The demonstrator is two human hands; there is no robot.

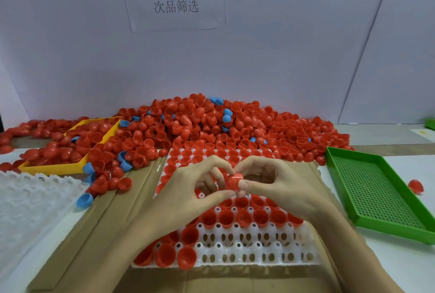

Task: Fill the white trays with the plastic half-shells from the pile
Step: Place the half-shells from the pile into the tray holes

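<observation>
A white tray lies in front of me on brown cardboard, most of its cups holding red half-shells; the two nearest rows show several bare cups on the right. Above the tray's middle, my left hand and my right hand meet and pinch one red half-shell between their fingertips. Behind the tray spreads a big pile of red half-shells with a few blue ones mixed in.
A yellow tray with red shells sits at the left rear. A stack of bare white trays lies at the left. A green perforated tray stands at the right, with one stray red shell beyond it. A paper sign hangs on the wall.
</observation>
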